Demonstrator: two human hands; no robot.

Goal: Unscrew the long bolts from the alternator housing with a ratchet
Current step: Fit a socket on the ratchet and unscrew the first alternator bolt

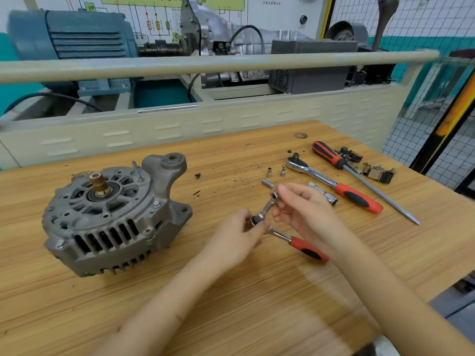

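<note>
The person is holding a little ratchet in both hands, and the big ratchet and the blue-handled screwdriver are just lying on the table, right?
Nearly. The screwdriver has a red and black handle, not blue; the head view shows it. The rest holds: the left hand and right hand hold the small ratchet, and the big ratchet and screwdriver lie on the table.

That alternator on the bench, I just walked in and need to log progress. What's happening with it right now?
The alternator sits untouched on the wooden table. The person is readying a tool beside it: the left hand grips the head of a red-handled ratchet, while the right hand pinches a socket extension standing in it. One long bolt sticks up from the housing. A second ratchet, a screwdriver and loose sockets lie to the right.
</note>
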